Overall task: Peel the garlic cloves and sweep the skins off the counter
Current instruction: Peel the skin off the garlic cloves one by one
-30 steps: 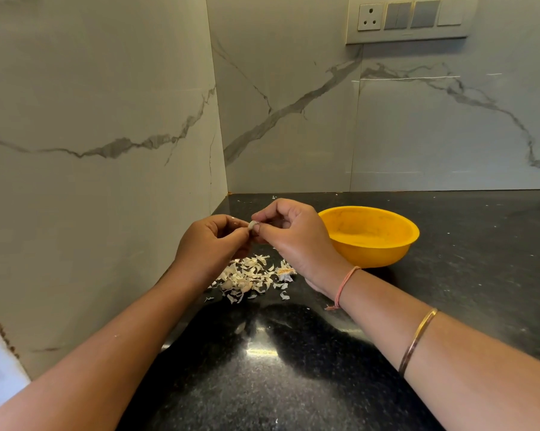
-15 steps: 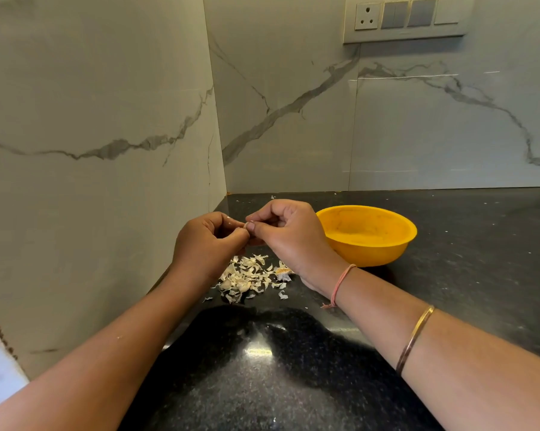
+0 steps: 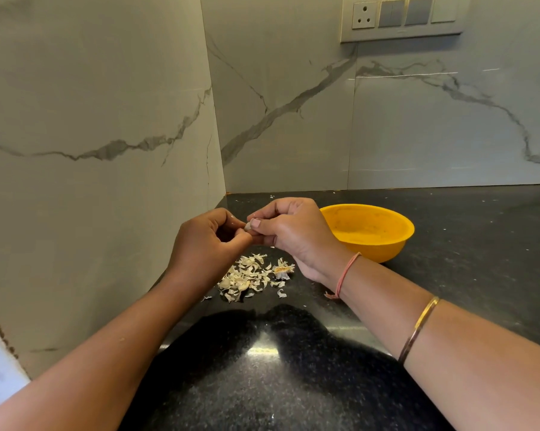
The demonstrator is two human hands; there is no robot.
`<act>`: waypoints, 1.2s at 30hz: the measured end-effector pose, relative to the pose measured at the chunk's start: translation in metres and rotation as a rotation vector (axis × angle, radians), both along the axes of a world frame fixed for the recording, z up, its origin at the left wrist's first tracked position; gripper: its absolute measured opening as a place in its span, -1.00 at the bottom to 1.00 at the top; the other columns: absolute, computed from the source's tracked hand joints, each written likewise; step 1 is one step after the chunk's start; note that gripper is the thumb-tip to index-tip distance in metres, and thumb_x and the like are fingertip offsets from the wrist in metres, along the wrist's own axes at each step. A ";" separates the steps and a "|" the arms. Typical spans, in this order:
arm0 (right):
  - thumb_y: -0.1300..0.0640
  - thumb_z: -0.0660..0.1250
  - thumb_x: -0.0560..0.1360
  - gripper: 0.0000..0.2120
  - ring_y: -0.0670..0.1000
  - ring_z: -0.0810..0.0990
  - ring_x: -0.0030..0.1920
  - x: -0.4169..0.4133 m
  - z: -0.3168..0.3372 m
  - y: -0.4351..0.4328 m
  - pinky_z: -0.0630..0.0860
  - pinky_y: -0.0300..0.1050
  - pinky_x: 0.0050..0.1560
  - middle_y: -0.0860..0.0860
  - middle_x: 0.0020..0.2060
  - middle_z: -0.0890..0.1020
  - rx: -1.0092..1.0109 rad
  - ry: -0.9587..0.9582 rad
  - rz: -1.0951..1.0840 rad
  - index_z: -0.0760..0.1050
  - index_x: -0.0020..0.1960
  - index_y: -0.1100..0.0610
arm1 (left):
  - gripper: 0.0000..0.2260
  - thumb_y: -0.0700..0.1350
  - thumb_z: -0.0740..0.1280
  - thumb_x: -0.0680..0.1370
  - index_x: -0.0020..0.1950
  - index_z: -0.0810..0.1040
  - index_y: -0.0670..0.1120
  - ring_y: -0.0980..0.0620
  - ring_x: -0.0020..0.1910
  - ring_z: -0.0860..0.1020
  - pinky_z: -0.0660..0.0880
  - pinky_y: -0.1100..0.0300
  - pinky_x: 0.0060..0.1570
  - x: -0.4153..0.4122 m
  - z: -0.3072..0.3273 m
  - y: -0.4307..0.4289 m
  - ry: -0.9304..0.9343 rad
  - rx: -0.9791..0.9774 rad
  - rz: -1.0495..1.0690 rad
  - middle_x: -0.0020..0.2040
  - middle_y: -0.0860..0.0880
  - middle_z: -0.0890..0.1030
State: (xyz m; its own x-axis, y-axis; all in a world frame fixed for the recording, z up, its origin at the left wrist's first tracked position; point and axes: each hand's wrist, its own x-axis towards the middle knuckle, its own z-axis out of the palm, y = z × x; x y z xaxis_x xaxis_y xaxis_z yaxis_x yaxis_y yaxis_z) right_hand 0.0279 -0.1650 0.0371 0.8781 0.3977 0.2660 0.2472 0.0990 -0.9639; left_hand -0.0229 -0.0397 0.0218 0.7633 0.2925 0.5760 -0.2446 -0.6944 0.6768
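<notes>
Both hands meet above the black counter (image 3: 293,368). My left hand (image 3: 204,241) and my right hand (image 3: 288,231) pinch a small pale garlic clove (image 3: 247,226) between their fingertips; most of the clove is hidden by the fingers. Below the hands lies a loose pile of garlic skins (image 3: 246,278) on the counter, with a garlic root stub (image 3: 282,270) at its right edge. A yellow bowl (image 3: 383,244) stands just right of my right hand; its inside looks bare from here.
Marble walls close the corner on the left (image 3: 91,150) and behind (image 3: 387,119). A socket and switch panel (image 3: 402,14) sits high on the back wall. A few stray skin flecks (image 3: 271,196) lie near the back corner.
The hands stay together on the clove, with only small finger shifts. The clove's pale tip shows between the fingertips again, as it did a second ago.
</notes>
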 end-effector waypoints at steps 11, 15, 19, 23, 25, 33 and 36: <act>0.41 0.30 0.48 -0.92 -0.03 0.60 -0.35 0.004 0.006 -0.011 0.60 -0.22 -0.22 0.15 -0.31 0.61 0.009 0.145 0.118 0.53 -0.05 0.40 | -0.83 -0.21 0.40 0.45 -0.28 0.58 0.04 0.22 -0.45 0.50 0.42 0.39 -0.42 -0.002 0.002 0.007 0.045 0.031 -0.104 -0.43 0.10 0.59; 0.39 0.29 0.49 -0.91 -0.01 0.61 -0.29 0.006 0.002 -0.009 0.62 -0.19 -0.15 0.17 -0.23 0.62 0.032 0.115 0.127 0.55 -0.04 0.38 | -0.83 -0.21 0.40 0.46 -0.27 0.58 0.04 0.24 -0.45 0.49 0.37 0.45 -0.45 -0.002 0.004 0.007 0.033 0.025 -0.086 -0.40 0.08 0.60; 0.41 0.24 0.51 -0.87 0.01 0.60 -0.26 0.007 0.002 -0.009 0.61 -0.18 -0.13 0.20 -0.20 0.62 0.047 0.146 0.170 0.53 -0.01 0.42 | -0.84 -0.19 0.39 0.47 -0.25 0.58 0.05 0.19 -0.40 0.53 0.39 0.44 -0.43 -0.001 0.005 0.008 0.040 0.024 -0.070 -0.37 0.07 0.61; 0.34 0.33 0.48 -0.82 0.01 0.60 -0.19 0.007 0.000 -0.009 0.59 -0.15 -0.05 0.22 -0.13 0.62 0.017 0.121 0.204 0.54 0.02 0.44 | -0.85 -0.19 0.39 0.47 -0.23 0.59 0.05 0.20 -0.38 0.54 0.43 0.41 -0.40 -0.002 0.004 0.009 0.041 0.038 -0.084 -0.34 0.07 0.62; 0.37 0.32 0.47 -0.85 0.04 0.60 -0.14 0.007 -0.001 -0.008 0.57 -0.11 0.01 0.24 -0.09 0.62 0.013 0.105 0.180 0.55 0.02 0.41 | -0.86 -0.19 0.38 0.47 -0.22 0.59 0.05 0.22 -0.38 0.54 0.43 0.42 -0.40 -0.002 0.004 0.008 0.046 0.043 -0.088 -0.34 0.08 0.62; 0.47 0.26 0.47 -0.84 0.01 0.59 -0.22 0.005 -0.001 -0.008 0.57 -0.14 -0.01 0.21 -0.14 0.63 -0.010 0.098 0.191 0.55 0.01 0.37 | -0.82 -0.18 0.36 0.49 -0.25 0.57 0.08 0.02 -0.33 0.60 0.52 0.22 -0.30 0.000 0.006 0.012 0.029 -0.017 0.030 -0.33 0.01 0.63; 0.46 0.25 0.48 -0.83 0.00 0.58 -0.25 0.006 -0.002 -0.007 0.56 -0.12 0.01 0.16 -0.19 0.62 -0.009 0.106 0.201 0.55 0.02 0.35 | -0.82 -0.16 0.35 0.50 -0.26 0.56 0.08 0.02 -0.29 0.62 0.52 0.20 -0.25 0.001 0.005 0.014 0.028 -0.025 0.071 -0.31 0.02 0.63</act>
